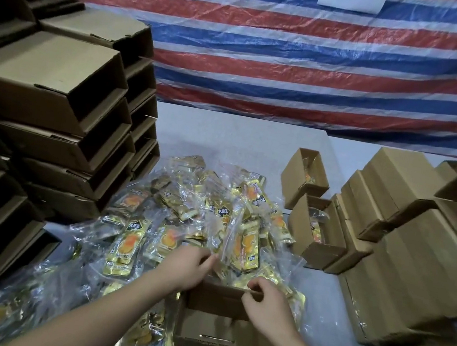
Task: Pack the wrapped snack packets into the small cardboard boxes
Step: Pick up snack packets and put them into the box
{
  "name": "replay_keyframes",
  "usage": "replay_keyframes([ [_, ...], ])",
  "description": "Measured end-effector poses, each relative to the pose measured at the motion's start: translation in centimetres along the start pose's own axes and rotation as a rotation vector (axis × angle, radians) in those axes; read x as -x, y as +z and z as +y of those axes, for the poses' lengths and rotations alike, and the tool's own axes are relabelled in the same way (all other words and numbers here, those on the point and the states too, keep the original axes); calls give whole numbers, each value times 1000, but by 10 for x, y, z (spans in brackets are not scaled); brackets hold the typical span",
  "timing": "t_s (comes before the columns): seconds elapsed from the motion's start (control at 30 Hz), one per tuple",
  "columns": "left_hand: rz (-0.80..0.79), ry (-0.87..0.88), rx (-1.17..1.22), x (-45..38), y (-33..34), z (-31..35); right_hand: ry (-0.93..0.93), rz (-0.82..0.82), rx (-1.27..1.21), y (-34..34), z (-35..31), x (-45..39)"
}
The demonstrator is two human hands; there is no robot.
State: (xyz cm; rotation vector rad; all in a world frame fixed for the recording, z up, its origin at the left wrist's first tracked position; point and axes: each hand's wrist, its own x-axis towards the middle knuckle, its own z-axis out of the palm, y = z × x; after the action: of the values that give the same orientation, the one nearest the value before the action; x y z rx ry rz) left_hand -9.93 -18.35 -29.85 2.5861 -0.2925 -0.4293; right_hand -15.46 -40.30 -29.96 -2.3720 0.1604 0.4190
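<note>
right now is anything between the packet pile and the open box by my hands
Nothing visible. The open box sits right against the near edge of the packet pile, and both hands, left hand and right hand, are at its far wall.

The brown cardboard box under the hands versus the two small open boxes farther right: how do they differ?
The brown cardboard box under the hands looks empty inside; the two small open boxes each show packets. It is touched by the left hand and right hand; those stand untouched. All are open-topped brown cardboard.

1 head view, looking forward-down, close over table (227,132), tarp wall (295,51) behind.
</note>
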Motion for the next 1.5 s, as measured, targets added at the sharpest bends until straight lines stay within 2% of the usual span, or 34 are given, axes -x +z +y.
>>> replay_keyframes([
  [0.1,87,-64,-8,-26,-6,6,-7,27,-24,-6,-1,-4],
  [0.23,98,-148,-63,-61,-2,19,-24,76,-64,-15,-3,-11],
  [0.43,-27,-282,-178,-108,21,42,-28,87,-145,-33,-6,-27],
  [0.67,-119,-383,-145,-128,46,44,39,119,-202,-54,7,-47],
  [0.77,-105,-458,139,-131,49,44,90,101,-227,-57,12,-56],
  [0.9,-86,-505,745,-136,40,47,194,72,-294,-59,17,-76],
  [1.0,-92,-516,1011,-127,34,47,276,42,-377,-55,22,-89],
  [1.17,-75,-488,1290,-112,13,48,430,-9,-532,-44,29,-114],
  [1.33,-171,-379,1411,-94,-17,62,558,-66,-747,-29,29,-123],
  [1.5,-291,-295,1554,-77,-42,77,579,-138,-1046,-26,9,-118],
])
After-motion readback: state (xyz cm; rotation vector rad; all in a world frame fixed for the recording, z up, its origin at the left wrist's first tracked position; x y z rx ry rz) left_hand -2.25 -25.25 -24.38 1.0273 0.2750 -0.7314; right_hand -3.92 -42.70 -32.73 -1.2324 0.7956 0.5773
